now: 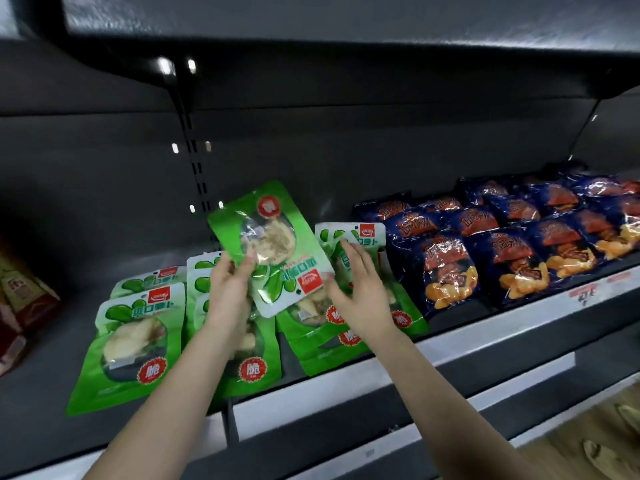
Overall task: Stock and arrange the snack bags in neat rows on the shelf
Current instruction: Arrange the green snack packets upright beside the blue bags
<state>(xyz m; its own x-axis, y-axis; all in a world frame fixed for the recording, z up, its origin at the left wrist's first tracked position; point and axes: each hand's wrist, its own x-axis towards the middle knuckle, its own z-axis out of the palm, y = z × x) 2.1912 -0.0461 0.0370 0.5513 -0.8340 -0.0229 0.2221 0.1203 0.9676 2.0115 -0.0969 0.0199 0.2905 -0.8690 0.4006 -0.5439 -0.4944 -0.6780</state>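
My left hand (230, 284) pinches a green snack bag (273, 244) and holds it up, upside down, above the shelf (485, 336). My right hand (358, 292) is open with spread fingers, just right of that bag, over a stack of green bags (346, 334). A green and white bag (349, 233) stands behind its fingertips. More green bags lie flat at the left (128, 344) and in the middle (252, 365), partly hidden by my left forearm.
Rows of dark blue snack bags (512, 247) fill the shelf's right side. Red and brown packets (20, 296) sit at the far left edge. The upper shelf (346, 36) overhangs. A wood floor (595, 445) shows at the bottom right.
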